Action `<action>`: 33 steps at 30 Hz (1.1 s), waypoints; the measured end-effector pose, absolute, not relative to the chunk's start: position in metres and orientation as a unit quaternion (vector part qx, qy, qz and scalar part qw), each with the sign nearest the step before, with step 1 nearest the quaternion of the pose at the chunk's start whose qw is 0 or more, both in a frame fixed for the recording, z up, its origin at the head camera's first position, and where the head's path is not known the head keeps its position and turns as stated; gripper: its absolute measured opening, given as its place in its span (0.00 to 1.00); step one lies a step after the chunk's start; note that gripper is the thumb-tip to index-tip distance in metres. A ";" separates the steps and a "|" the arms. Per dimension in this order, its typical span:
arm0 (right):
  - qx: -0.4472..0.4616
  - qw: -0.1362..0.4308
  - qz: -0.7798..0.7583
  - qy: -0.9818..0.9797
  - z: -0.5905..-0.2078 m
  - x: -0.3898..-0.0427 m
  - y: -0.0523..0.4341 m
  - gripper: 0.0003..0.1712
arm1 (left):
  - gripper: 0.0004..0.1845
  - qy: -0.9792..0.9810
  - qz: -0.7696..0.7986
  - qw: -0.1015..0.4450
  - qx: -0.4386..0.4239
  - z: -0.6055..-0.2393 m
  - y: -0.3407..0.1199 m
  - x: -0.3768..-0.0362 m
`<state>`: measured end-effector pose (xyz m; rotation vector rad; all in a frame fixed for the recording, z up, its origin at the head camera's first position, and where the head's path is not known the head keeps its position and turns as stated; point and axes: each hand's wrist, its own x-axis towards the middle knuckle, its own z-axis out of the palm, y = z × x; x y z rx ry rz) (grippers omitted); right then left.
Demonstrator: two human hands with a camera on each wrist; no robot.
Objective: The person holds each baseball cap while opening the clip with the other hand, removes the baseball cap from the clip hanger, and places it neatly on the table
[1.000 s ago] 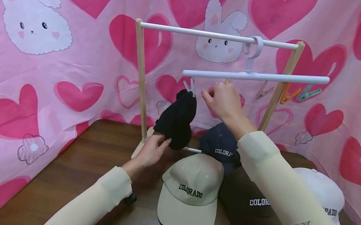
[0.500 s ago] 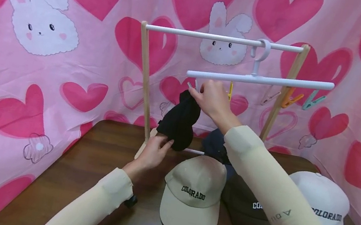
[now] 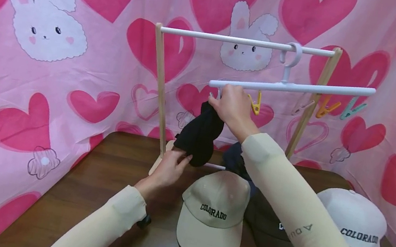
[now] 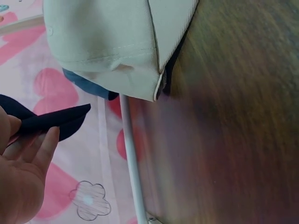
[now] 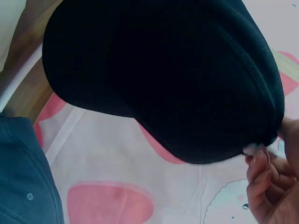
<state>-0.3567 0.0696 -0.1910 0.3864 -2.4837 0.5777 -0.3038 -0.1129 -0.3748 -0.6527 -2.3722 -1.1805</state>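
Reading "COLORADO" on beige cap [image 3: 212, 213]

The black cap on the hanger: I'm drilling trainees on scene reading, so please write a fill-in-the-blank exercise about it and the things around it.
1. The right hand pinches the clip at the top of the ____ cap.
2. The left hand holds that cap's ____ edge.
3. The beige cap on the table reads ____.
4. The hanger hooks over the rack's ____ rail.

Missing words: black; lower; COLORADO; white
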 end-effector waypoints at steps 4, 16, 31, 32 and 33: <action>0.166 0.269 0.197 -0.928 -0.190 -0.357 0.074 0.21 | 0.10 -0.852 -0.430 0.199 -0.223 -0.375 -0.117 -0.304; 0.194 0.226 0.236 -0.925 -0.190 -0.358 0.086 0.23 | 0.07 -0.843 -0.457 0.189 -0.212 -0.381 -0.129 -0.308; 0.188 0.227 0.244 -0.924 -0.190 -0.358 0.085 0.22 | 0.07 -0.862 -0.434 0.145 -0.218 -0.387 -0.146 -0.305; 0.185 0.229 0.242 -0.924 -0.190 -0.358 0.085 0.22 | 0.06 -0.864 -0.431 0.141 -0.221 -0.387 -0.147 -0.305; 0.185 0.233 0.240 -0.924 -0.190 -0.357 0.085 0.22 | 0.06 -0.863 -0.432 0.136 -0.224 -0.388 -0.148 -0.305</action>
